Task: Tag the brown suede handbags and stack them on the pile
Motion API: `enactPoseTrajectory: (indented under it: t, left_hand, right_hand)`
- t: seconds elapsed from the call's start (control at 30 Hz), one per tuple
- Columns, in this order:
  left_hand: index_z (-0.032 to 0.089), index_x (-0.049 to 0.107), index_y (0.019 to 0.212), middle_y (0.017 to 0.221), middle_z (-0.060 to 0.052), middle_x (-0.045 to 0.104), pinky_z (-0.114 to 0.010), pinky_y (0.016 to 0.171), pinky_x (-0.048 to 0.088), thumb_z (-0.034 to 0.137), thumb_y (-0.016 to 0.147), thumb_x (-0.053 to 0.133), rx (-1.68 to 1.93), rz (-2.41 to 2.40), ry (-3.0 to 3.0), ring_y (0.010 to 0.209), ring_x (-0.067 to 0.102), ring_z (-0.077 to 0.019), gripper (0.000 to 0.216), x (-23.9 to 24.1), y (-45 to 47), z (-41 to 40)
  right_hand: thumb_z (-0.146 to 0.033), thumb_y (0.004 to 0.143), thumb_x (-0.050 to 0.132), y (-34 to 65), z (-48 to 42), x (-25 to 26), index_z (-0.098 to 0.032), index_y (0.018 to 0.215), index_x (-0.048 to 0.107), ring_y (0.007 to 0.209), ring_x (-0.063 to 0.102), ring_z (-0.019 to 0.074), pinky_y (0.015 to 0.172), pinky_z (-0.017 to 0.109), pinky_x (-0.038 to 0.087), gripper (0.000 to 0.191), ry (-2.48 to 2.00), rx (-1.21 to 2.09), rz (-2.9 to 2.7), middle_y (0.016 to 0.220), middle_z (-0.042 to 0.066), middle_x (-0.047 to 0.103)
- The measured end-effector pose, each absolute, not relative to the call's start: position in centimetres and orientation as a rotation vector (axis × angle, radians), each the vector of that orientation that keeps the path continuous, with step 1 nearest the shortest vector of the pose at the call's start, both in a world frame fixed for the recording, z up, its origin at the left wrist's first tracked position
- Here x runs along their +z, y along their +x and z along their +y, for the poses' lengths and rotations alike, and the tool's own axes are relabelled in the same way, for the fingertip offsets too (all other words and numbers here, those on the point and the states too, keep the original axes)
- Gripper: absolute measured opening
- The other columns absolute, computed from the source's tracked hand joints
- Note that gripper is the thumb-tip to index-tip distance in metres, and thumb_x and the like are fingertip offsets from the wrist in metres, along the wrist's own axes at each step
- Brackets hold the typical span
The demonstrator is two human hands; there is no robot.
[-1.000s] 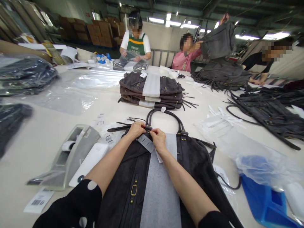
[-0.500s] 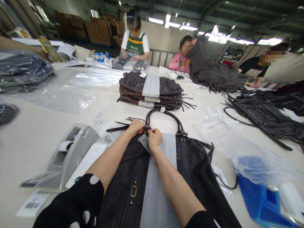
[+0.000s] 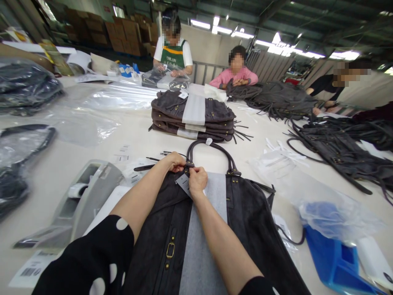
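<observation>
**Both hands at a dark handbag's handle base**

The handbag (image 3: 251,213) lies flat, lower centre of the frame, a grey paper band (image 3: 199,246) down its middle. Near centre frame, the left hand (image 3: 176,162) and right hand (image 3: 198,180) curl their fingers inward; I cannot tell how tightly they close or on what. A hang tag (image 3: 183,184) sits just beside the right hand. A grey tape dispenser (image 3: 89,200) stands lower left.

Pale table (image 3: 72,164) under dark handbag (image 3: 251,221), tape dispenser (image 3: 87,200)
</observation>
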State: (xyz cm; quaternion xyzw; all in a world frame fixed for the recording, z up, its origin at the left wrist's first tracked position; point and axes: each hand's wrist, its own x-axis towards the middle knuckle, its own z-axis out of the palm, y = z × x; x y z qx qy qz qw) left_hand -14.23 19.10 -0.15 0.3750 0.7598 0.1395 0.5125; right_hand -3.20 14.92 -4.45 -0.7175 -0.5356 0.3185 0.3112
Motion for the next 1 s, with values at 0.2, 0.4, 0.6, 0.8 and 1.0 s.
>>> enactPoseTrajectory:
  t: [0.2, 0.4, 0.6, 0.8, 1.0]
  left_hand:
    - [0.018, 0.060, 0.093, 0.048, 0.002, 0.056, -0.019, 0.048, 0.043, 0.012, 0.074, 0.052, 0.285, 1.672, 0.897, 0.044, 0.053, -0.0095, 0.022, -0.5, -15.4, 19.6]
    - [0.018, 0.062, 0.088, 0.047, 0.002, 0.054, -0.018, 0.045, 0.040, 0.012, 0.072, 0.054, 0.274, 1.585, 0.903, 0.042, 0.049, -0.0082, 0.018, -0.8, -15.9, 20.1]
    - [0.014, 0.059, 0.080, 0.042, 0.004, 0.047, -0.015, 0.036, 0.025, 0.013, 0.075, 0.051, 0.345, 1.613, 0.936, 0.031, 0.034, -0.0038, 0.010, -1.2, -15.2, 19.5]
    - [0.013, 0.058, 0.075, 0.040, 0.003, 0.047, -0.017, 0.035, 0.022, 0.016, 0.075, 0.051, 0.376, 1.636, 0.944, 0.029, 0.032, -0.0050, 0.007, -1.4, -14.9, 19.2]
    - [0.014, 0.054, 0.062, 0.032, 0.004, 0.041, -0.017, 0.035, 0.020, 0.028, 0.074, 0.056, 0.378, 1.687, 0.929, 0.028, 0.027, -0.0046, 0.019, 0.0, -14.8, 18.2]
  right_hand:
    - [-0.034, 0.074, 0.053, -2.8, 15.5, -5.4, -0.021, 0.072, 0.062, 0.070, 0.057, 0.0182, 0.060, 0.026, 0.038, 0.016, -1.827, 0.895, -1.403, 0.076, 0.004, 0.066]
    - [-0.036, 0.076, 0.050, -2.6, 16.4, -7.6, -0.022, 0.078, 0.065, 0.057, 0.056, 0.0176, 0.048, 0.025, 0.035, 0.021, -1.617, 1.026, -1.457, 0.061, 0.003, 0.062]
    - [-0.036, 0.071, 0.054, -2.7, 16.7, -7.8, -0.020, 0.076, 0.066, 0.055, 0.056, 0.0162, 0.047, 0.025, 0.036, 0.021, -1.694, 1.022, -1.324, 0.062, 0.002, 0.063]
    - [-0.037, 0.068, 0.057, -2.4, 16.5, -7.6, -0.019, 0.072, 0.065, 0.048, 0.054, 0.0147, 0.048, 0.024, 0.038, 0.020, -1.658, 1.087, -1.300, 0.051, -0.001, 0.058]
    - [-0.035, 0.073, 0.056, -2.5, 15.6, -5.7, -0.020, 0.071, 0.066, 0.050, 0.054, 0.0144, 0.052, 0.023, 0.039, 0.018, -1.671, 1.037, -1.325, 0.048, -0.001, 0.057]
